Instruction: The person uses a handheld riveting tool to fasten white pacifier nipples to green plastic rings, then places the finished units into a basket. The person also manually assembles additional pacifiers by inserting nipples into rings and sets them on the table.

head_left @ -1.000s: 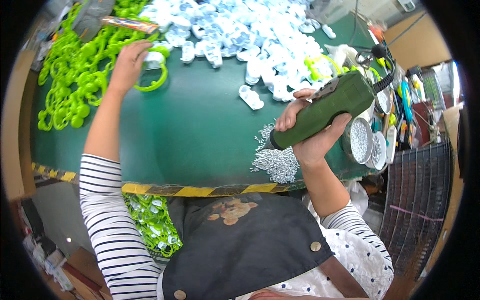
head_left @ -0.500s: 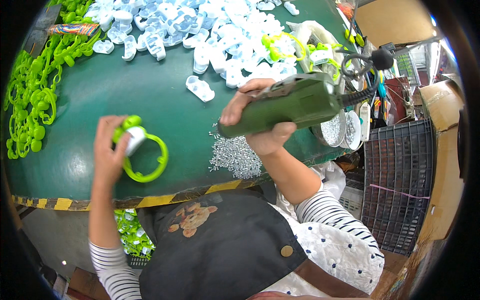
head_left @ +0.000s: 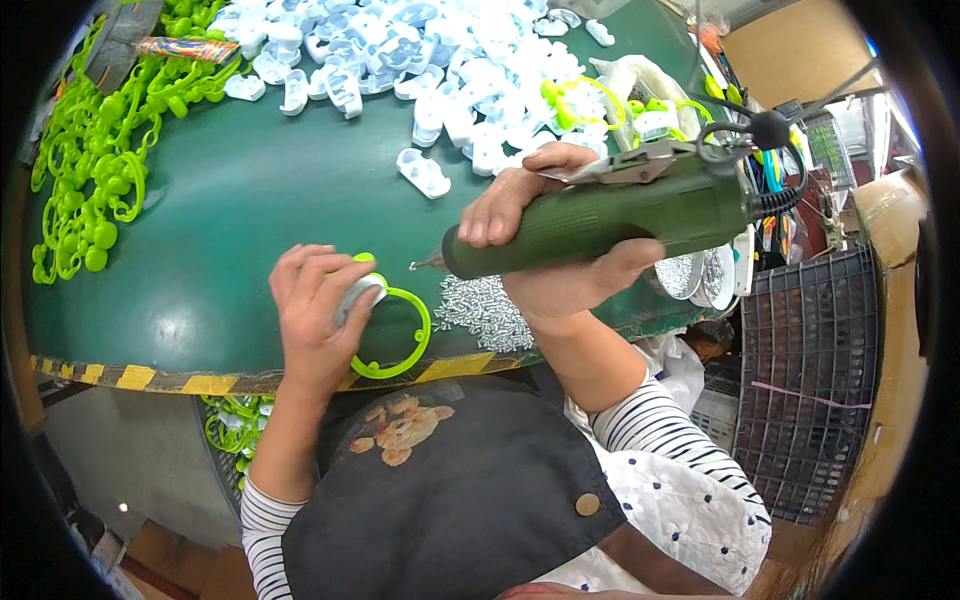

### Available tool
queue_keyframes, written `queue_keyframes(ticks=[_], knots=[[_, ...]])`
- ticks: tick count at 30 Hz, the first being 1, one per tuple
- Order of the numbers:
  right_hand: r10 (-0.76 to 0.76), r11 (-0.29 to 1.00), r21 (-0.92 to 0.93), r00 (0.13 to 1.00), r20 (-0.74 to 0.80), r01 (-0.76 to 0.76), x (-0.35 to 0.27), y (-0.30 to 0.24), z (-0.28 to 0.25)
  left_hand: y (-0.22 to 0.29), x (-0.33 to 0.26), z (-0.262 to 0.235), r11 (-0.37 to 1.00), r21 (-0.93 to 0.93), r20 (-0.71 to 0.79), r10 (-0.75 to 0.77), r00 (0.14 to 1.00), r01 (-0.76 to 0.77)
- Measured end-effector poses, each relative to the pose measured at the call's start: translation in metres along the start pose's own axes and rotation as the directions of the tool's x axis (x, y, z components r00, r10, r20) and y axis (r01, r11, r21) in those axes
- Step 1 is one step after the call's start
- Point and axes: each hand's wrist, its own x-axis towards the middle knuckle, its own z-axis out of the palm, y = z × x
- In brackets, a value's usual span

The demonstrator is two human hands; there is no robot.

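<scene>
At the near edge of a green tabletop (head_left: 250, 190), your left grip (head_left: 318, 305) grasps a lime-green ring (head_left: 426, 325) by its white insert (head_left: 362, 293), fingers and thumb closed over that side, seemingly to steady both pieces together while the hoop extends free to the right. Your right grip (head_left: 562, 288) is wrapped around a dark-green electric screwdriver (head_left: 600, 225), tilted almost level, its bit (head_left: 430, 263) aimed left, apart from the ring; the small bright speck at its tip may be a screw. Loose screws (head_left: 488, 312) lie just below the tool, apparently for short reach. White parts (head_left: 470, 70) heap at the far side, green parts (head_left: 95, 195) at left, likely kept apart by kind.
</scene>
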Motion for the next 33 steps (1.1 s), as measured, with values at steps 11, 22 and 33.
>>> queue_keyframes(ticks=[11, 22, 33], knots=[[0.009, 0.991, 0.137, 1.000, 0.030, -0.013, -0.001, 0.007, 0.029, 0.003, -0.001, -0.003, 0.992, -0.121, 0.037, -0.033, 0.999, 0.037], [0.008, 0.999, 0.051, 0.996, 0.087, -0.013, -0.002, 0.009, 0.046, -0.002, -0.010, -0.010, 0.993, -0.121, 0.005, 0.004, 1.000, -0.003], [0.233, 0.962, -0.200, 0.940, 0.250, -0.185, -0.004, 0.009, 0.058, -0.008, -0.022, -0.008, 0.983, -0.159, -0.161, -0.122, 0.979, 0.097]])
